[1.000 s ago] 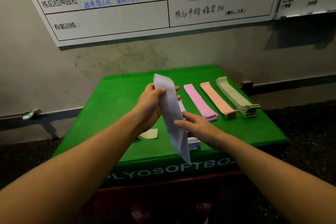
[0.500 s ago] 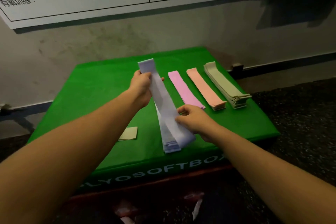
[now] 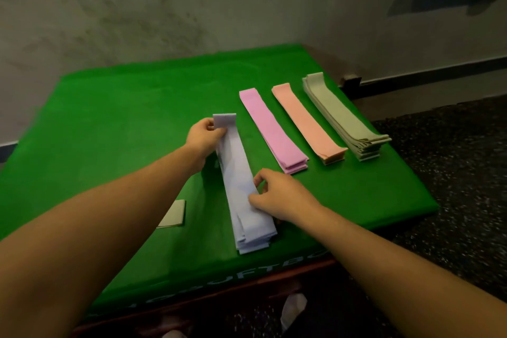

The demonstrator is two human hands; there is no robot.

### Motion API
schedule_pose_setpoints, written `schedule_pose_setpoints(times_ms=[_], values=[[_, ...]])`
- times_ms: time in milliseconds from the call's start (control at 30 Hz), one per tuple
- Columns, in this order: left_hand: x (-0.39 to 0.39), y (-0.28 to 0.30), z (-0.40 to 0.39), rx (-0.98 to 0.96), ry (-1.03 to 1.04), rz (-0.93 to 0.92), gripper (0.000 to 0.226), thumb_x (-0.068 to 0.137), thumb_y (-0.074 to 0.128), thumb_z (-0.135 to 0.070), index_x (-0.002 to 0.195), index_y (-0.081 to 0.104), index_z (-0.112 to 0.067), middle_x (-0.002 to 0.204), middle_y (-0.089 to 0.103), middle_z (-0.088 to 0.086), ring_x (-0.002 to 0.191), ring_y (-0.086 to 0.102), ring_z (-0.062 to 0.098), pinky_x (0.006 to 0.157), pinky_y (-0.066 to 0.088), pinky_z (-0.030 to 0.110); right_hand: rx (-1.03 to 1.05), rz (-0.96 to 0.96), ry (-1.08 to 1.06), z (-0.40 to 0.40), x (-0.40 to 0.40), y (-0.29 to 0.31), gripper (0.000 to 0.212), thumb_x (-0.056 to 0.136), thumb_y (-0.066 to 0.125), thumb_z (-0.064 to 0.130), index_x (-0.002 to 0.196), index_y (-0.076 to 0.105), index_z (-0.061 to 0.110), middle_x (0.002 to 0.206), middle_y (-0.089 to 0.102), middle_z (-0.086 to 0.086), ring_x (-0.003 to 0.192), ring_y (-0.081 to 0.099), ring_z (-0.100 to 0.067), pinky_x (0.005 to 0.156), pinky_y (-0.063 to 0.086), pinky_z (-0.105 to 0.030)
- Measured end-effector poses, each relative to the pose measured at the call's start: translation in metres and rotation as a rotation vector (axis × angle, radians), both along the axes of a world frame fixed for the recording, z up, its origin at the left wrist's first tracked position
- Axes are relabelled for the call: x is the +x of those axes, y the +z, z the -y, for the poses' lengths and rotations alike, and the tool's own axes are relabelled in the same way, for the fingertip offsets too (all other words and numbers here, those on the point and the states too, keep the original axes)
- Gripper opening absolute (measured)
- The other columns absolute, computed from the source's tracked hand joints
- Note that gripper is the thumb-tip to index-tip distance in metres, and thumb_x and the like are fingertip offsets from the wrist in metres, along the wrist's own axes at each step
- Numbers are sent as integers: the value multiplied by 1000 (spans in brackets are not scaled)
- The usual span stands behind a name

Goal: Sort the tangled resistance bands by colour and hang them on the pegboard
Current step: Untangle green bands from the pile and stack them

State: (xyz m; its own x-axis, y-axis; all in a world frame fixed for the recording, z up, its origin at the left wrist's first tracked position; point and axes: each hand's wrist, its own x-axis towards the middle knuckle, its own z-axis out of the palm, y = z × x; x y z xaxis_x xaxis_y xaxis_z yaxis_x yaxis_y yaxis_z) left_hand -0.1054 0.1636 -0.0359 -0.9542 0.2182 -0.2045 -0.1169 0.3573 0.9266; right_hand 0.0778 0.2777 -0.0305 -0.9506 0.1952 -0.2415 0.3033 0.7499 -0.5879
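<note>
Four colour stacks of resistance bands lie side by side on the green soft box (image 3: 115, 129): the pale lilac stack (image 3: 253, 230) nearest the front edge, then the pink stack (image 3: 271, 130), the peach stack (image 3: 307, 122) and, furthest right, the taller sage-green stack (image 3: 343, 115). The left hand (image 3: 203, 138) pinches the far end of the top lilac band (image 3: 233, 156) between thumb and curled fingers, lifting that end clear of the box, while the right hand (image 3: 279, 195) pinches the same band's edge midway along, fingertips bent against the stack beneath.

The sorting looks close to done; the hanging has not begun (no pegboard shows in the head view).

The likeliest trouble is in the lilac stack itself. Its near end sits just short of the box's front edge, and its layers are already fanned unevenly; if the band is laid down askew, or dragged toward the person while the right hand bears on it, the lower bands could slide out and spill off the front. The raised far end may also spring back and fold over once let go, since the material appears limp and elastic.

A loose sage-green piece (image 3: 172, 214) lies apart by the left forearm, well away from its matching stack, and could be swept off by that arm or simply left unsorted.
</note>
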Motion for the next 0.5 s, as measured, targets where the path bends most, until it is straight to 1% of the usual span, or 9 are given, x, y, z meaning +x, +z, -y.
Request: schedule_pose_setpoints(times_ms=[67, 100, 133, 167, 233, 267, 333, 433, 500], values=[[-3, -7, 0, -63, -24, -38, 25, 94, 63, -9, 119, 60, -8, 113, 65, 8, 97, 62, 20, 82, 50, 31, -28, 22, 5, -1, -1, -1, 31, 83, 65, 35, 107, 50, 22, 90, 64, -2, 76, 59, -23, 62, 40, -31], [-4, -10, 0, -89, -25, -60, 27, 93, 64, -7, 120, 59, -7, 114, 65, 10, 99, 63, 22, 85, 52, 33, -43, 32, 0, -1, -2, -1, 35, 83, 66, 36, 110, 48, 22, 90, 65, -3, 70, 58, -23, 61, 42, -31], [-5, -11, 1, -108, -18, -77, 31, 92, 63, -5, 122, 57, -6, 116, 64, 12, 96, 63, 22, 81, 53, 33, -53, 42, -5, -1, -2, -2, 38, 83, 65, 36, 112, 46, 22, 90, 65, -4, 65, 57, -22, 60, 43, -31], [-5, -12, 2, -122, -4, -92, 35, 91, 63, -3, 125, 54, -6, 116, 62, 13, 88, 62, 20, 72, 53, 29, -54, 52, -8, -2, -1, -2, 40, 84, 65, 37, 114, 44, 22, 89, 65, -5, 64, 57, -21, 59, 45, -32], [-4, -10, 8, -138, 28, -129, 44, 91, 63, -1, 132, 48, -8, 111, 55, 14, 72, 54, 15, 52, 47, 22, -26, 43, -13, -2, -1, -2, 43, 84, 64, 38, 119, 44, 23, 87, 64, -4, 72, 61, -23, 63, 47, -34], [-2, -8, 12, -139, 37, -143, 47, 91, 63, -2, 134, 46, -9, 107, 51, 12, 66, 49, 14, 47, 43, 21, -1, 26, -21, -2, 0, 0, 44, 84, 64, 40, 120, 43, 23, 86, 63, -3, 77, 62, -24, 66, 48, -35], [1, -5, 23, -133, 39, -176, 46, 92, 64, -6, 134, 47, -11, 103, 47, 10, 62, 44, 13, 46, 41, 22, 34, -29, -38, 0, 1, 8, 42, 86, 62, 42, 120, 43, 26, 84, 61, 0, 80, 61, -23, 68, 47, -35], [12, 5, 50, -142, 25, -248, 36, 94, 62, -10, 128, 52, -14, 110, 51, 9, 62, 43, 12, 45, 39, 17, -17, -147, -52, 8, 1, 21, 30, 89, 60, 39, 115, 48, 30, 80, 61, -1, 76, 60, -21, 66, 46, -35], [21, 11, 74, -181, -5, -322, 29, 94, 60, -11, 122, 55, -16, 115, 55, 9, 69, 48, 15, 53, 44, 23, -45, -218, -24, 19, 0, 28, 22, 90, 60, 35, 110, 53, 32, 78, 60, 2, 75, 59, -18, 69, 47, -36]])
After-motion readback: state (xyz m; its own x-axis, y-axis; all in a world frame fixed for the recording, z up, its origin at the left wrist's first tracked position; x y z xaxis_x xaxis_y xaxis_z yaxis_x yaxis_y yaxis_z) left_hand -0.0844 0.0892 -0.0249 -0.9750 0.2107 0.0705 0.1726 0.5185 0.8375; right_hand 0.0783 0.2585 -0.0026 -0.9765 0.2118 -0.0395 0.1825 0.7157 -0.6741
